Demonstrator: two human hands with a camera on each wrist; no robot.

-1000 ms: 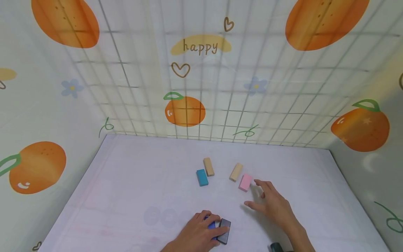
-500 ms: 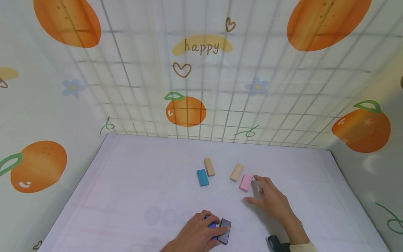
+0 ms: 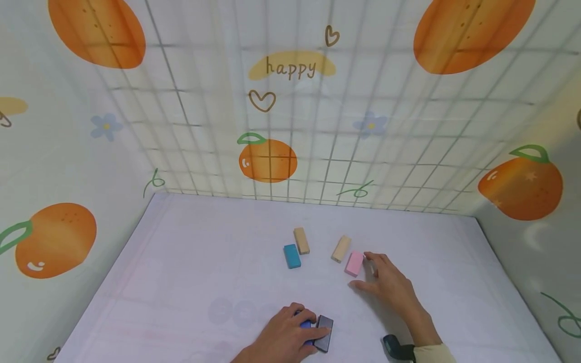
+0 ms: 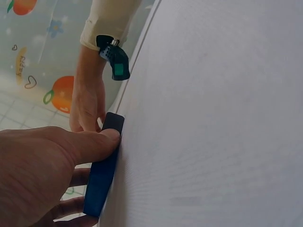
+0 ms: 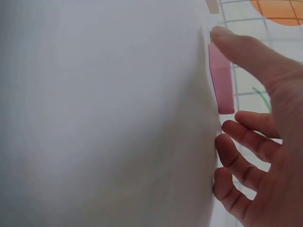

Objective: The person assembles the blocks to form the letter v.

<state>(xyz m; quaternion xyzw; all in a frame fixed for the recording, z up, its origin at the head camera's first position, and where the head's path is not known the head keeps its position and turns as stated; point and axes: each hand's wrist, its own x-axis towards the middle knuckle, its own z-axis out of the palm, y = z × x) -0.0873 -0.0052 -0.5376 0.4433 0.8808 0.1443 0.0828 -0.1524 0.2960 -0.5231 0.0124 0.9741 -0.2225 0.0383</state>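
Note:
My left hand (image 3: pixel 290 333) is low over the table, fingers bent over a blue block (image 3: pixel 305 325), one finger lying across the dark grey block (image 3: pixel 324 340) beside it. In the left wrist view, thumb and fingers sit on either side of the blue block (image 4: pixel 102 182). My right hand (image 3: pixel 392 285) arches beside a pink block (image 3: pixel 354 263), thumb and fingers spread apart. One fingertip is right at the pink block's edge in the head view. The right wrist view has the pink block (image 5: pixel 221 80) between thumb and fingers, with a gap showing below it.
A pale wooden block (image 3: pixel 341 248) lies left of the pink one. Farther left, another wooden block (image 3: pixel 301 240) stands close to a teal block (image 3: pixel 292 256). A patterned cloth wall (image 3: pixel 313 116) rises behind the white table (image 3: pixel 190 262). My right wrist wears a dark device (image 3: pixel 396 347).
My right hand has edged up and left, closer to the pink block, and its sleeve now shows. My left hand and all the blocks hold their places.

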